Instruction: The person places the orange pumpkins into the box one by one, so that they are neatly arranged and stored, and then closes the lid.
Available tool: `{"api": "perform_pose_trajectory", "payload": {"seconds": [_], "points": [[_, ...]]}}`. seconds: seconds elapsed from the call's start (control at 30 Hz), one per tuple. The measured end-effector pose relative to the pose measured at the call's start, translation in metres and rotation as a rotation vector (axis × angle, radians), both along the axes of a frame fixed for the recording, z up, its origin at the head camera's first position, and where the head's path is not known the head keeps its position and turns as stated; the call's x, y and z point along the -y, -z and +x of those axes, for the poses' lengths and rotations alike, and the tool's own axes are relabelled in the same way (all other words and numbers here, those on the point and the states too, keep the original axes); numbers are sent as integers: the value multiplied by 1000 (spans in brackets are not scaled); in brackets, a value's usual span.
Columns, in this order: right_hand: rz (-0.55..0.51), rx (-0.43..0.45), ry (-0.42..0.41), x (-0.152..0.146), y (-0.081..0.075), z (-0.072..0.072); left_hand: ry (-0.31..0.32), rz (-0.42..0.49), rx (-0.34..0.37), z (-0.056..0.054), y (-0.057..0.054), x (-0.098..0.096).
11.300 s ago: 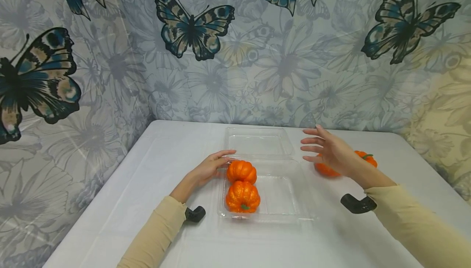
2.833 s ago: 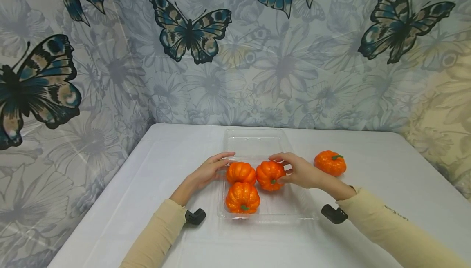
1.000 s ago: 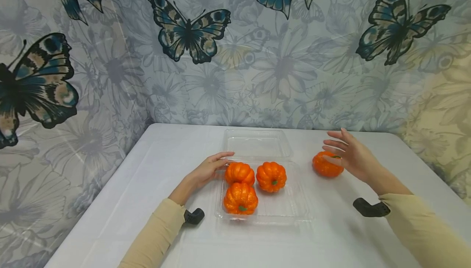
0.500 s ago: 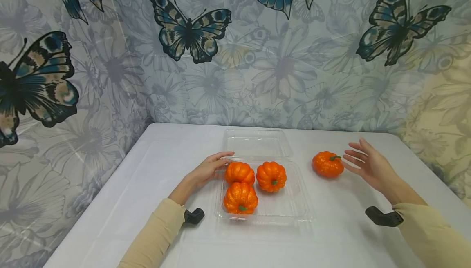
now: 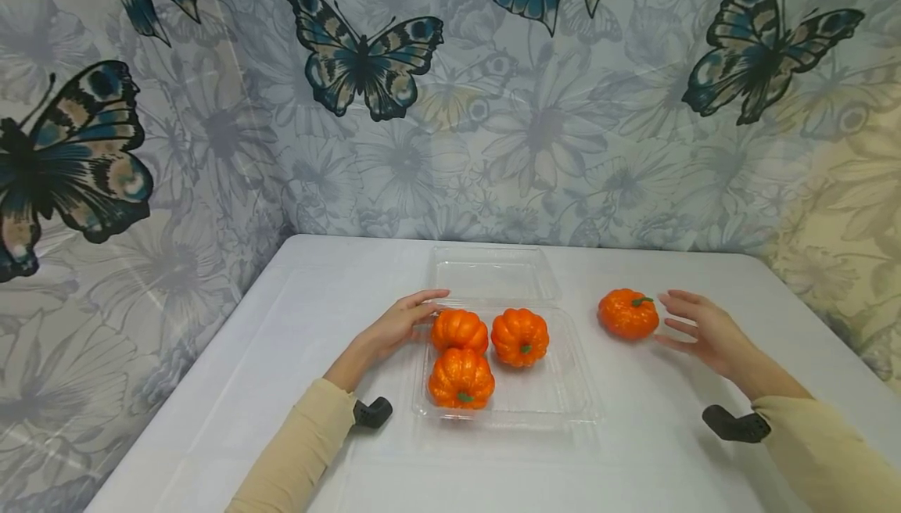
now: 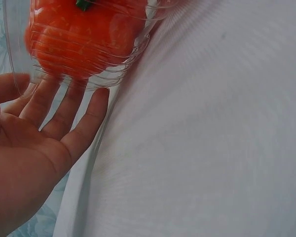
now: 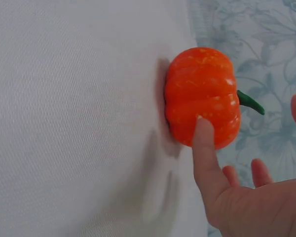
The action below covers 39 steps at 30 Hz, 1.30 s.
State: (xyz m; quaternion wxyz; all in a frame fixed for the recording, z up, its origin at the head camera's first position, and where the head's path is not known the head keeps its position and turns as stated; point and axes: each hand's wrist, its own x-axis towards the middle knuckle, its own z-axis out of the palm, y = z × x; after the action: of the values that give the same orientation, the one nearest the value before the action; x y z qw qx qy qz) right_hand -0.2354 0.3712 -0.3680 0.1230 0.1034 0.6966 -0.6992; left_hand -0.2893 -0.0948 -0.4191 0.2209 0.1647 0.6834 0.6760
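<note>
My left hand (image 5: 392, 328) rests along the left side of a clear plastic clamshell container (image 5: 542, 396); in the left wrist view its extended fingers (image 6: 69, 111) lie against the ribbed wall. Three small orange toy pumpkins sit in the container's left and back part: a back-left pumpkin (image 5: 459, 331), a front-left pumpkin (image 5: 461, 378) and a third pumpkin (image 5: 519, 338) to their right. Outside, to the right, another orange pumpkin with a green stem (image 5: 628, 314) lies on the table. My right hand (image 5: 711, 333) is just right of it, fingers spread and holding nothing.
The container's lid (image 5: 493, 274) lies folded back toward the wall. A white cloth covers the table (image 5: 317, 278). Butterfly-patterned fabric (image 5: 549, 130) hangs behind and at the left. Each wrist carries a black camera mount (image 5: 735, 424).
Earlier, my right hand set a third pumpkin in the container and let go. It has since moved right, past the remaining outside pumpkin, and lowered beside it. My left hand has stayed put.
</note>
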Motion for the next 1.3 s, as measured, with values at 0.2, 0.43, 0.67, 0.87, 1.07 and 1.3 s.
{"api": "perform_pose_trajectory", "payload": {"seconds": [0.2, 0.43, 0.67, 0.87, 1.07, 1.3], "points": [[108, 55, -46, 10, -1, 1, -2, 3, 3, 0, -1, -1], [124, 110, -9, 24, -4, -4, 9, 9, -2, -1, -1, -1], [217, 99, 90, 37, 3, -11, 16, 12, 3, -1, -1, -3], [267, 115, 103, 41, 1, -13, 16, -1, -4, 0, -2, -2], [308, 88, 60, 42, 2, -12, 13, -4, -2, -1, -1, -1], [385, 22, 26, 45, 7, -10, 13, 4, -3, 1, -2, 0]]}}
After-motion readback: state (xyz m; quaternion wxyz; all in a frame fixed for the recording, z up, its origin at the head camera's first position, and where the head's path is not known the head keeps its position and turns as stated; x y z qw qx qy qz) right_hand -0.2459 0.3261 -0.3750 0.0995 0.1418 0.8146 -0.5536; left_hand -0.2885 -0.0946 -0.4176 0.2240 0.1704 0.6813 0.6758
